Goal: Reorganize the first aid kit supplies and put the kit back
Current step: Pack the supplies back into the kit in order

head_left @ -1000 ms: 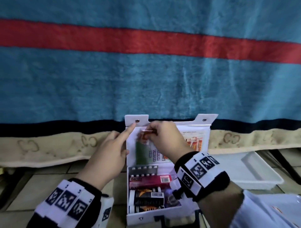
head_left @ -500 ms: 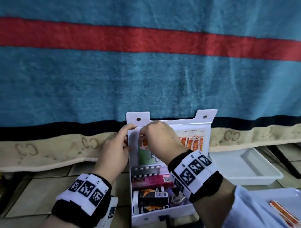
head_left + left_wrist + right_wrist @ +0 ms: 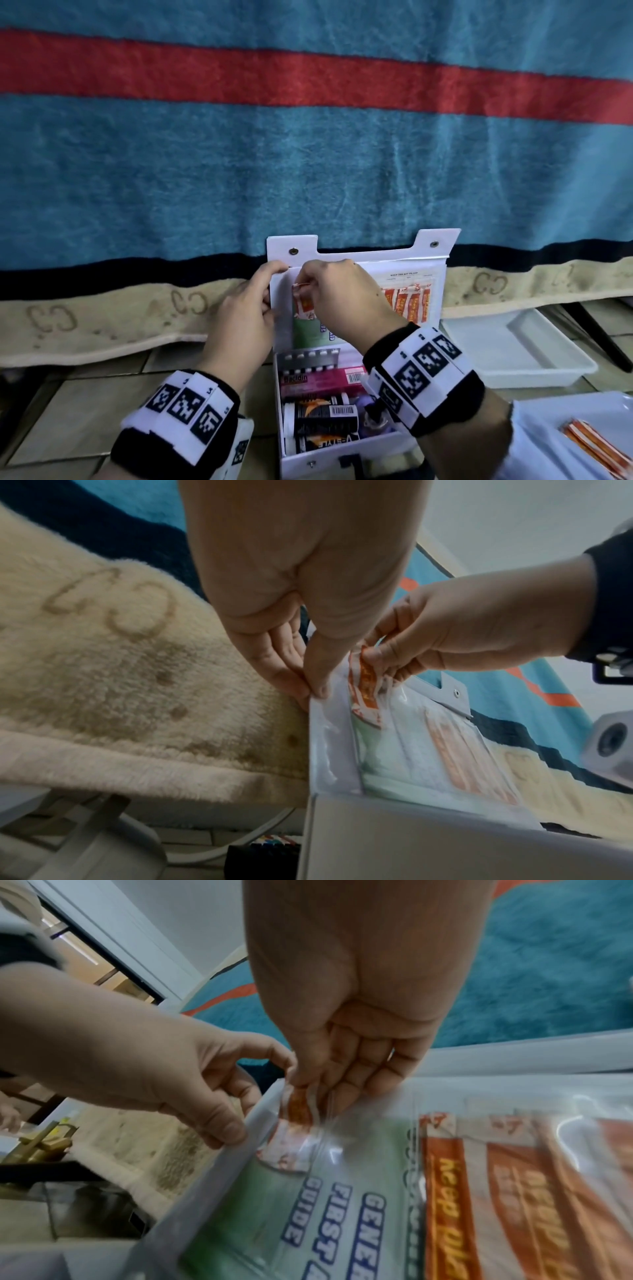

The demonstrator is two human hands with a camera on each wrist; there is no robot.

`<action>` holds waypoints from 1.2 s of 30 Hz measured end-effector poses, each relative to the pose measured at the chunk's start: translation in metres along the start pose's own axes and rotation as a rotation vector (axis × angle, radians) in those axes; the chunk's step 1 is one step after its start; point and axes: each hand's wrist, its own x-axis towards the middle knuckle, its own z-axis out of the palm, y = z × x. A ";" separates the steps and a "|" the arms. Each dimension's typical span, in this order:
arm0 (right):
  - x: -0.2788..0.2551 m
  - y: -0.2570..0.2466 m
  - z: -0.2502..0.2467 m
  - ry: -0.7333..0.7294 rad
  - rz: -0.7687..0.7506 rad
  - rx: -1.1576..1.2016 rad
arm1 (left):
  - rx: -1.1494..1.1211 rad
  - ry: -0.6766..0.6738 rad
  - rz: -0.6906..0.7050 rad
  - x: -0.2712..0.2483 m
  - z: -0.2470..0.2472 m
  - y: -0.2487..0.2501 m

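Midway: right hand (image 3: 346,301) pinching orange-and-white plaster strips (image 3: 303,301) into clear lid sleeve (image 3: 342,1150), left hand (image 3: 246,315) pinching sleeve edge; white plastic kit (image 3: 342,455) unclosed, unreturned.

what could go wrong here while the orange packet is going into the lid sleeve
1. The right hand pinches only the top of the orange packet, which looks bent at the clear sleeve mouth; pushing further might crumple it.
2. The left hand holds just the lid edge; if that slips, the sleeve mouth may close.
3. The lid stands upright over the open kit box; a hard push could tip it back.
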 end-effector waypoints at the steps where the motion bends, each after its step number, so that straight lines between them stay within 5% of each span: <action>1: 0.000 -0.001 -0.002 0.009 -0.009 0.024 | 0.000 0.002 0.002 0.000 0.000 0.000; 6: 0.003 0.002 0.001 0.063 0.000 0.107 | 0.025 0.002 0.000 -0.002 -0.001 0.002; 36: -0.008 -0.014 0.003 0.003 -0.132 -0.264 | 0.004 0.005 0.002 -0.005 -0.002 0.010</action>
